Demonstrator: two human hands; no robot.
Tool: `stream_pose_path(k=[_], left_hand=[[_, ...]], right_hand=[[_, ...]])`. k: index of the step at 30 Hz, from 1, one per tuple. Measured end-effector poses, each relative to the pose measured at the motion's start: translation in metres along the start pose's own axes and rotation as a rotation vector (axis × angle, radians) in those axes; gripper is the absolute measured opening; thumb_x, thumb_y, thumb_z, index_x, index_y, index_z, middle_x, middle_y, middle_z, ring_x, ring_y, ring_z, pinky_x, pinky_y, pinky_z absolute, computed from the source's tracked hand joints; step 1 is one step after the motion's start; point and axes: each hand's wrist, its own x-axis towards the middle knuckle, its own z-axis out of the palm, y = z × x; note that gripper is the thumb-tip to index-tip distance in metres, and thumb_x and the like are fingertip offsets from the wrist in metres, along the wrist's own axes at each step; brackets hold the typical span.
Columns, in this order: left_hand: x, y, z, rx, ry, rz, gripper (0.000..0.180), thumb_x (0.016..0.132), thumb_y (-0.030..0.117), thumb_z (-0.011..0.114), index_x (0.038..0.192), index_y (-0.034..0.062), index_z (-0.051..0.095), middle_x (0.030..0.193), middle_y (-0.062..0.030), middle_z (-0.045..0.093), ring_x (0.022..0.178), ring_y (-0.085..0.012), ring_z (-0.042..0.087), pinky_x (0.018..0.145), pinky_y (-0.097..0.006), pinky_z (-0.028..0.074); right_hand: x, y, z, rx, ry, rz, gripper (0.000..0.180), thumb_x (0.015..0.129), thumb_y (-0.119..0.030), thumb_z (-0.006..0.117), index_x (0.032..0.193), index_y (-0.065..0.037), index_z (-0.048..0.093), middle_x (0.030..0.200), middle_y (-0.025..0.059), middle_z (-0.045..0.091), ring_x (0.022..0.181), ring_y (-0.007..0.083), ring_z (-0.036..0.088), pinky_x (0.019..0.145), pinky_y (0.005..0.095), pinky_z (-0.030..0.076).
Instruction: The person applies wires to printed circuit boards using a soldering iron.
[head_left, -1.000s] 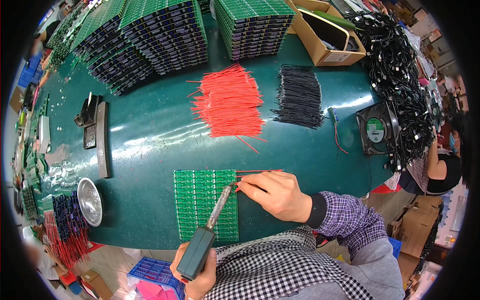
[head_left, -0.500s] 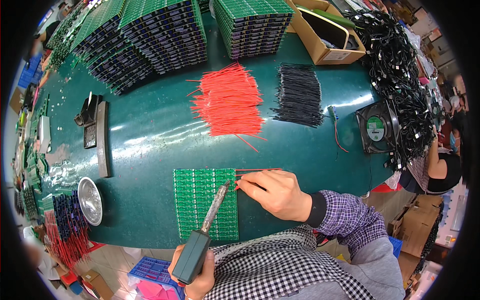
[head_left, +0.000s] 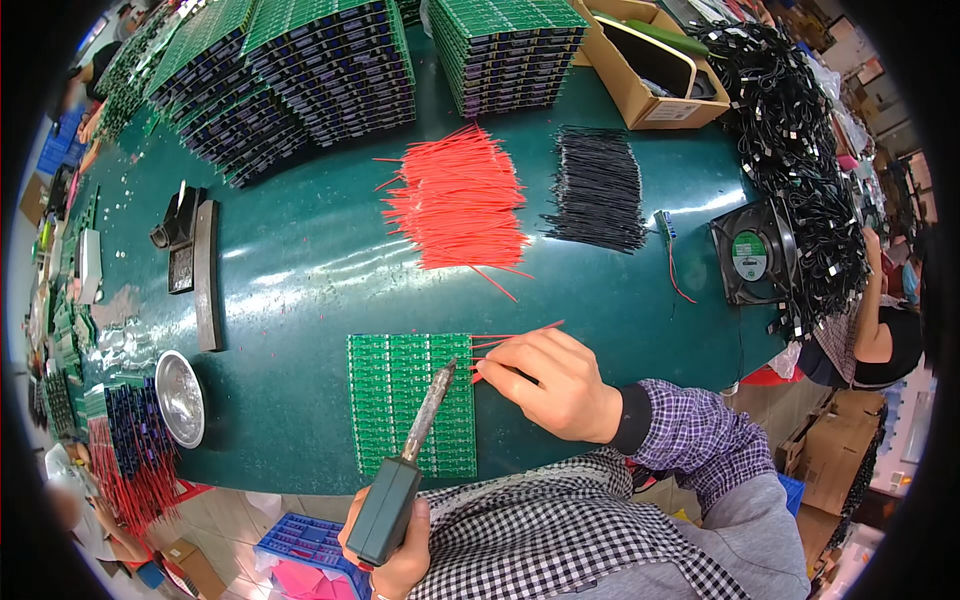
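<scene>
A green panel of small circuit boards (head_left: 400, 405) lies flat on the bench in front of me. My left hand (head_left: 405, 560) is wrapped round the dark green handle of a soldering iron (head_left: 430, 415), whose tip is at the panel's upper right edge. Just right of that edge, my right hand (head_left: 565, 385) pinches a red wire (head_left: 477, 378) between thumb and fingers, its end at the panel. A few other red wires (head_left: 490, 337) stick out from the top right edge, partly behind my fingers.
Beyond the panel lie a pile of red wires (head_left: 455, 200) and a bundle of black wires (head_left: 600, 190). Stacked circuit panels (head_left: 330, 80) stand at the back. A fan (head_left: 752, 255) and heaped black cables (head_left: 800, 150) are right; a metal bowl (head_left: 180, 400) is left.
The iron's tip has shifted slightly left and up on the panel. My right hand has moved a little, and a red wire's free end behind it now slants upward.
</scene>
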Motion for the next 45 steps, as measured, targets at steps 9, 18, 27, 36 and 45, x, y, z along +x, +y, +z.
stream_pose_path(k=[9, 18, 27, 36, 45], left_hand=[[-0.005, 0.016, -0.005, 0.111, 0.002, -0.185, 0.029, 0.086, 0.013, 0.078, 0.108, -0.0028, 0.069, 0.095, -0.0132, 0.072, 0.082, -0.0243, 0.068, 0.074, -0.035, 0.053], [-0.011, -0.004, -0.002, 0.044, 0.054, -0.079, 0.03, 0.084, 0.01, 0.079, 0.109, -0.0034, 0.068, 0.095, -0.0121, 0.071, 0.083, -0.0227, 0.067, 0.075, -0.034, 0.052], [0.003, 0.003, 0.002, 0.109, 0.002, 0.081, 0.023, 0.078, 0.006, 0.081, 0.096, -0.0038, 0.072, 0.082, -0.0086, 0.07, 0.069, -0.0184, 0.064, 0.065, -0.032, 0.051], [0.003, 0.004, 0.0, 0.162, -0.041, 0.068, 0.022, 0.079, 0.007, 0.081, 0.097, -0.0028, 0.071, 0.082, -0.0087, 0.07, 0.069, -0.0189, 0.063, 0.065, -0.033, 0.05], [-0.019, -0.005, -0.001, 0.014, 0.095, -0.176, 0.026, 0.082, 0.006, 0.079, 0.103, -0.0033, 0.067, 0.088, -0.0087, 0.068, 0.075, -0.0194, 0.063, 0.069, -0.033, 0.05]], right_hand=[[-0.01, -0.005, 0.002, 0.072, -0.007, 0.03, 0.021, 0.075, -0.005, 0.072, 0.095, 0.0, 0.071, 0.088, 0.007, 0.07, 0.072, 0.0187, 0.068, 0.059, 0.0293, 0.054], [-0.013, -0.004, 0.003, 0.009, -0.05, 0.014, 0.019, 0.079, -0.009, 0.069, 0.097, -0.004, 0.068, 0.09, 0.0033, 0.066, 0.069, 0.0145, 0.064, 0.062, 0.028, 0.051], [-0.011, -0.003, 0.002, -0.009, -0.049, 0.008, 0.019, 0.077, -0.009, 0.069, 0.095, -0.004, 0.067, 0.087, 0.0023, 0.063, 0.069, 0.0141, 0.063, 0.061, 0.0283, 0.051], [-0.011, -0.004, 0.002, -0.007, -0.046, 0.009, 0.018, 0.076, -0.009, 0.069, 0.094, -0.003, 0.067, 0.085, 0.0021, 0.062, 0.069, 0.0145, 0.063, 0.061, 0.0283, 0.051], [-0.01, -0.005, 0.003, -0.037, -0.041, 0.005, 0.015, 0.078, -0.01, 0.07, 0.091, -0.004, 0.067, 0.082, 0.0012, 0.06, 0.068, 0.0141, 0.062, 0.06, 0.0277, 0.05]])
